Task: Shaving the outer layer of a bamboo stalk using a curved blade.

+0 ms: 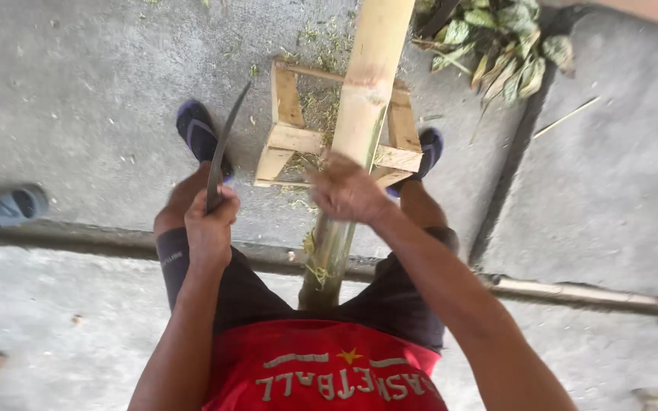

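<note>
At the far left a grey sandal (9,207) lies on the concrete floor (78,91), well apart from the work. Next comes the left hand (209,224), clenched around the handle of a long curved blade (226,144), whose dark edge rises away from the person and tilts slightly right, clear of the wood. The person's foot in a dark shoe (198,131) stands just behind it.

In the middle a thick bamboo pole (359,106) runs from between the person's knees out over a small wooden frame (291,141), which props it up off the floor. The right hand (346,190) grips the pole from above, just near the frame's close edge. The far stretch of the pole looks pale and smooth, while the near stretch below the hand is greener, with stringy fibres hanging from it. Fine green shavings lie scattered around the frame. From that, the scraping seems partly done: the far part cleaned, the near part still to go, and the blade is not on the pole now.

To the right, a heap of wilted leaves (496,42) sits at the far edge.
</note>
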